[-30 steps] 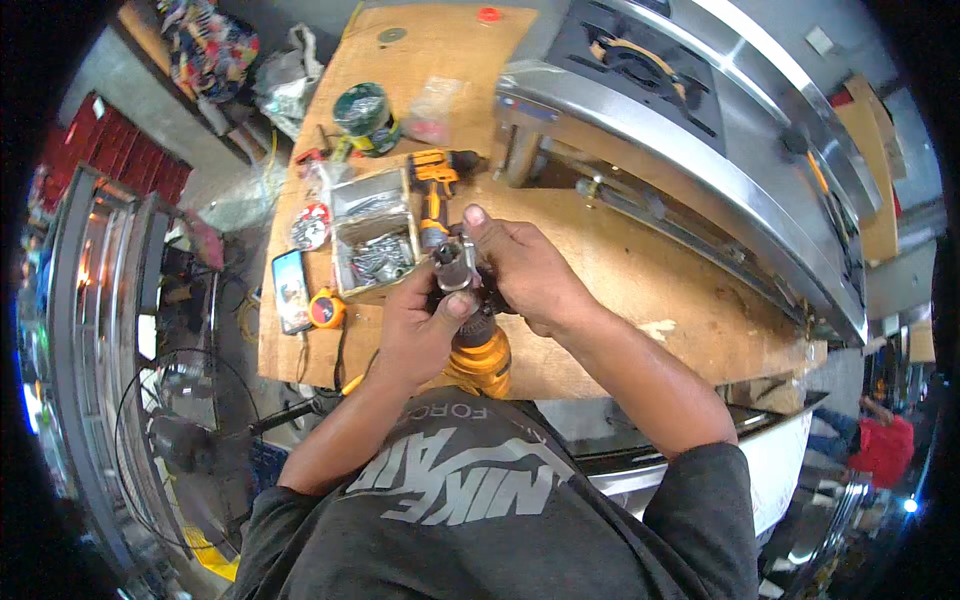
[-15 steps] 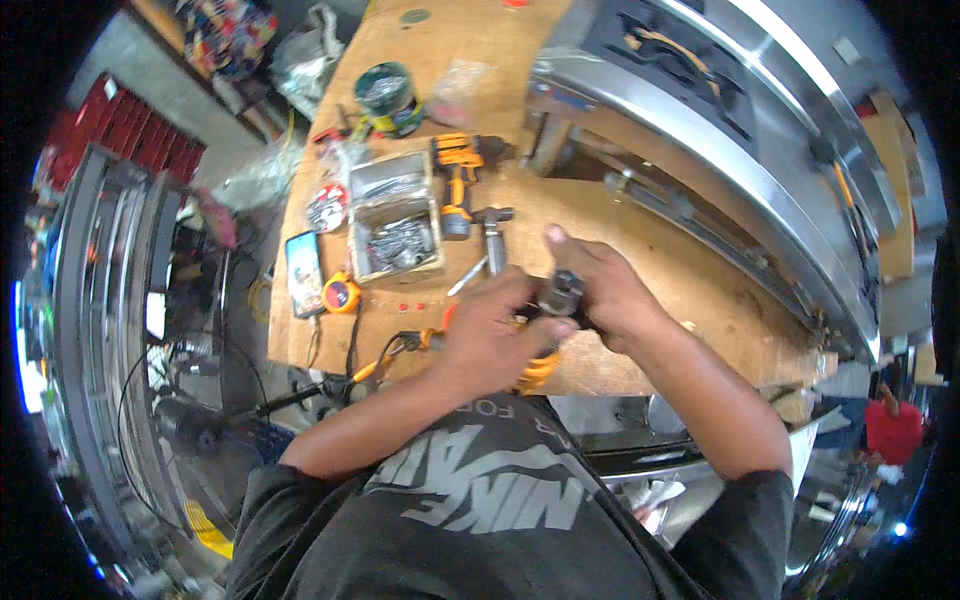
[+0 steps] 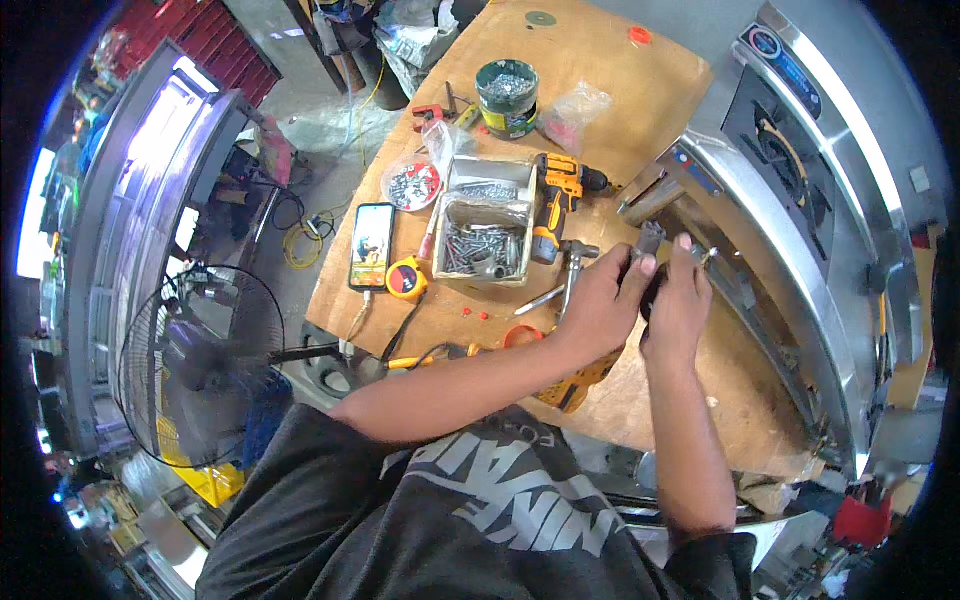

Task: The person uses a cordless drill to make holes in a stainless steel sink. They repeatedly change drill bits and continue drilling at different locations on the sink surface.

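So in the head view, both bare hands are right of center, over the bench, pretty close together. Left hand comes across from the lower left and has its thumb and fingers closed around a dark metal chuck-like piece, the end of it poking up above the thumb. Right hand is just beside it, fingers curled in against the same piece from the right. Can't really tell whether that piece joins the orange power tool below, since the left forearm hides most of the tool.

Everything else is on the wooden bench. Middle of the frame: a hammer near the left hand, an orange and black cordless drill above it, and a divided box of screws left of that. Further left there's an orange tape measure just beside a phone with its screen lit. Green bucket sits at upper center, with a clear plastic bag to its right. Steel cooktop fills the upper right, and a black fan is over at lower left.
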A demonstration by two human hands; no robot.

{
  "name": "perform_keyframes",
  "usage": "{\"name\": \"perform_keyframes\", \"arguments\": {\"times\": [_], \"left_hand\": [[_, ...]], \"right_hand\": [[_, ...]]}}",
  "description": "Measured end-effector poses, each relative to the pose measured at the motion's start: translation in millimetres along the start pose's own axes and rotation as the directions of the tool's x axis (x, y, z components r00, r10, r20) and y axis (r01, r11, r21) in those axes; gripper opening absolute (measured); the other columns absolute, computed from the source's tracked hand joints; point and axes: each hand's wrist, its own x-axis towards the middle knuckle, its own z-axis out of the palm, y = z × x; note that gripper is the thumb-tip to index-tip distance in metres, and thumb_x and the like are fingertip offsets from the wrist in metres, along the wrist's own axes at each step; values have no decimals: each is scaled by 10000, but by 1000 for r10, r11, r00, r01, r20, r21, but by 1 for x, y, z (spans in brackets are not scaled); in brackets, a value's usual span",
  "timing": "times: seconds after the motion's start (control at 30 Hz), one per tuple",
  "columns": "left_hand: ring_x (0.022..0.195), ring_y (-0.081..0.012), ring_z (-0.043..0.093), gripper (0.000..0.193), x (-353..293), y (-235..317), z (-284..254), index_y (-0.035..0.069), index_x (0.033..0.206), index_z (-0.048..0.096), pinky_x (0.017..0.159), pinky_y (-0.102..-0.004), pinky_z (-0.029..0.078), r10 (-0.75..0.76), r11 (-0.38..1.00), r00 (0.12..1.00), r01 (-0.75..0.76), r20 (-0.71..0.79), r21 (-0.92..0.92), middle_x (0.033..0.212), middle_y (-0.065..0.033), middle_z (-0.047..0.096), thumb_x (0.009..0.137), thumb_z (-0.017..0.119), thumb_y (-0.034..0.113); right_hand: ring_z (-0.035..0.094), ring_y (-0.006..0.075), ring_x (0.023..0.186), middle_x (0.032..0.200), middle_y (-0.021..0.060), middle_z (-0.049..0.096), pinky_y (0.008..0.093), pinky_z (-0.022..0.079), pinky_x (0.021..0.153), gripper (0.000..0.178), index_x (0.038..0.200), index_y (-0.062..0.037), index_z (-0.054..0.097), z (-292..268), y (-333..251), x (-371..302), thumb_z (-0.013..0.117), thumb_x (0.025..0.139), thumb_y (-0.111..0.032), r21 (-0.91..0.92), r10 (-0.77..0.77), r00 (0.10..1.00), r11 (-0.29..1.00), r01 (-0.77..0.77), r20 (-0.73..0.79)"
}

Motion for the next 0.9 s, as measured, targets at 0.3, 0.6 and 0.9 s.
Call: {"name": "perform_keyframes", "arguments": {"times": [0.3, 0.6, 0.9], "left_hand": [[712, -290, 599, 471, 9, -89, 35, -15, 1007, 571, 662, -405, 456, -194, 979, 971, 182, 143, 96, 803, -191, 622, 974, 507, 451], [657, -203, 578, 426, 15, -102, 39, -31, 892, 615, 611, -359, 450, -308, 947, 948, 314, 85, -66, 730, -125, 625, 921, 620, 395], [663, -222, 585, 424, 17, -112, 36, -1, 898, 612, 620, -368, 460, -303, 952, 935, 304, 185, 25, 737, -135, 619, 916, 617, 422]], "right_hand": [[445, 143, 466, 633, 37, 524, 317, 315, 381, 550, 709, -79, 536, -54, 105, 61, 458, 956, -564, -305, 386, 912, 859, -411, -141], [438, 145, 460, 610, 36, 486, 327, 310, 387, 539, 667, -87, 515, -57, 131, 64, 461, 959, -538, -294, 418, 872, 826, -482, -256], [619, 219, 807, 887, 79, 629, 386, 530, 725, 298, 951, -109, 577, -82, 130, 85, 423, 990, -361, -88, 684, 719, 729, -679, 121]]}}
